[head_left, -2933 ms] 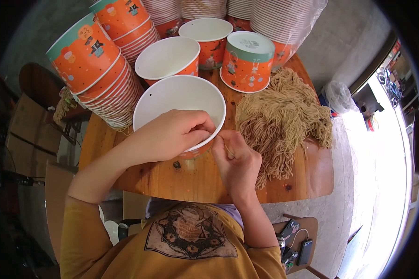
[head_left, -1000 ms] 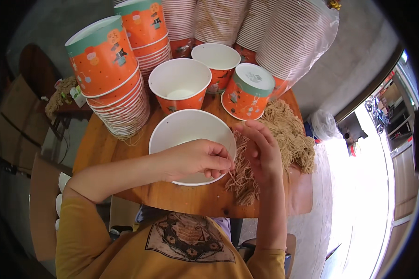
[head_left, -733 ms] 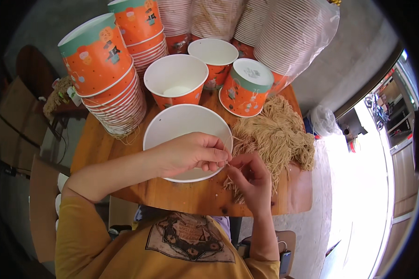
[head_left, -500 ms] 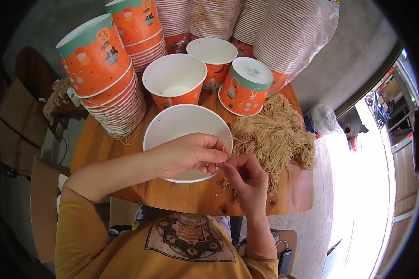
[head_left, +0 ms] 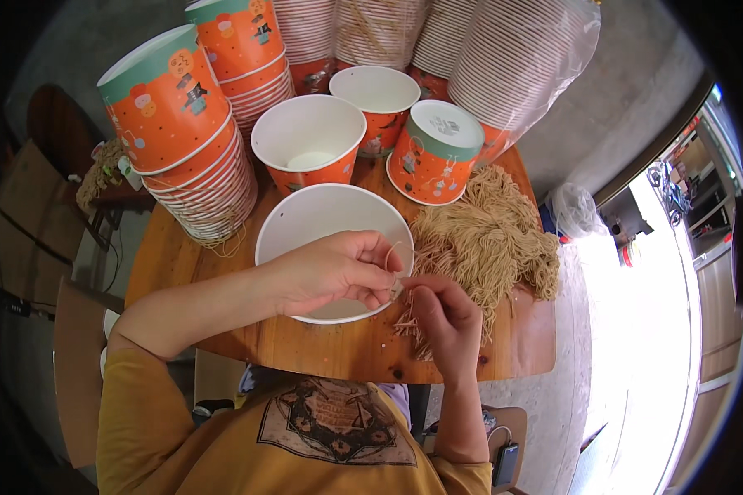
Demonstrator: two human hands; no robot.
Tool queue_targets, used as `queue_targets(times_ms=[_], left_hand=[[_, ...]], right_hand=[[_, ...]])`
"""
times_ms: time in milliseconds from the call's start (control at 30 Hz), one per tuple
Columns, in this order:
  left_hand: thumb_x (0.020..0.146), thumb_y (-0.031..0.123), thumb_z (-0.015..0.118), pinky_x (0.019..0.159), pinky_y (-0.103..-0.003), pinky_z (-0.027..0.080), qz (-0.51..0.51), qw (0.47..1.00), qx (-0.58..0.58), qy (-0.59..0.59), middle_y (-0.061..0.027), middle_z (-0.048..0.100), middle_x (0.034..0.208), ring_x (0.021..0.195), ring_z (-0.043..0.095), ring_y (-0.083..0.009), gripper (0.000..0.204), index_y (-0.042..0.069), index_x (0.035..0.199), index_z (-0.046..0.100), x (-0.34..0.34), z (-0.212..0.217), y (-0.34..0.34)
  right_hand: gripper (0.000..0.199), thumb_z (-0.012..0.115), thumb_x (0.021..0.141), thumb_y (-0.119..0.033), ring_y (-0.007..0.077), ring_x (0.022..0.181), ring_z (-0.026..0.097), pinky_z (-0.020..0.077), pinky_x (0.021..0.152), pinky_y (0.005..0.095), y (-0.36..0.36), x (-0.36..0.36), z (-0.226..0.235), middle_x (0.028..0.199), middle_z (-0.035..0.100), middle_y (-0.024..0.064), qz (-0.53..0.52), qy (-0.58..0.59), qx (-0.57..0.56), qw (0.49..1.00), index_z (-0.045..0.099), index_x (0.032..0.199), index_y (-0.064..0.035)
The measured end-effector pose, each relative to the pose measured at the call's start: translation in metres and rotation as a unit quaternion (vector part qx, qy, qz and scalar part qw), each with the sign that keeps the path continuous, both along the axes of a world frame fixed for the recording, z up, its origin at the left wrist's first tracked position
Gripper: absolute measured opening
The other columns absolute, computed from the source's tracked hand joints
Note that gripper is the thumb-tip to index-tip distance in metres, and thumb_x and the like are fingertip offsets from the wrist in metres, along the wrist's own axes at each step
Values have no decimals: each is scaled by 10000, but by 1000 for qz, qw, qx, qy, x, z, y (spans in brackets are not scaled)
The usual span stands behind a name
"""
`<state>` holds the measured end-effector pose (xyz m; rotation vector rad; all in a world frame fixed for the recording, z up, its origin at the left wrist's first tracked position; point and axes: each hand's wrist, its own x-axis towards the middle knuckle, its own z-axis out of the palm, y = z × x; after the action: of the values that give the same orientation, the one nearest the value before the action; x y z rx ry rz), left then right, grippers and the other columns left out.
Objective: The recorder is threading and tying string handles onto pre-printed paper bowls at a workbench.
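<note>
Left hand: (head_left: 332,271) lying over the near rim of the white paper bucket (head_left: 305,227), fingers curled, thumb and forefinger pinching together on a short tan string loop (head_left: 392,262).
Right hand: (head_left: 442,320) sitting just beside the left, fingertips closing on the lower end of the same loop; both hands are meeting at the bucket's right-hand rim.
Change: a second ago the right hand was reaching into the string pile (head_left: 485,243); now it is drawn back toward the body with one strand singled out.
Reading: likely a handle string is being fitted to the bucket rim; whether it is threaded through a hole I cannot tell.
Bucket: standing upright on the wooden table (head_left: 338,351), empty inside.
Surroundings: orange cup stacks (head_left: 191,140) sitting behind, one inverted cup (head_left: 434,153) near the pile.
</note>
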<state>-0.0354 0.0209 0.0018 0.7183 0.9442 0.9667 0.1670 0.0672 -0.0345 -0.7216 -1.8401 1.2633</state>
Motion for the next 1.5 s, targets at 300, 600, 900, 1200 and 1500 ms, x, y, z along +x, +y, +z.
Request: queue_targets(times_ms=[300,600,900,1200,1500], left_hand=[[917,35,591,679,-237,477,0,999,24,36,-33,589,916,777,589,-102,165,22,1072,535,2,-1,0],[888,77,612,709,-220,457,2,999,33,36,-15,591,896,782,559,-85,125,53,996,553,4,-2,2],[934,115,589,659,-208,450,-59,997,-27,37,-4,586,898,755,561,-87,113,56,1024,558,0,0,9],[944,109,586,769,-281,491,-51,995,-80,-35,-13,562,1023,921,571,-114,112,72,1042,547,-5,0,12],[903,-16,579,811,-294,505,-35,998,-32,-29,-61,563,1025,908,585,-153,199,34,1081,505,-9,0,11]], right_hand=[[187,610,911,-5,51,657,522,441,580,184,4,-7,8,868,568,-6,-8,128,-119,985,568,1092,-20],[84,680,861,-26,62,622,516,425,564,220,-4,-5,12,802,561,22,-20,1,19,1000,619,916,-8],[87,674,869,-29,51,592,495,403,526,214,6,-6,-2,734,554,13,-100,10,3,995,590,857,-12],[81,713,846,-42,64,569,515,402,501,204,-25,-22,8,741,578,23,-108,-47,172,978,648,894,-45],[285,465,1003,-117,80,584,567,457,501,212,11,11,1,741,627,19,-22,114,-135,984,501,1274,-38]])
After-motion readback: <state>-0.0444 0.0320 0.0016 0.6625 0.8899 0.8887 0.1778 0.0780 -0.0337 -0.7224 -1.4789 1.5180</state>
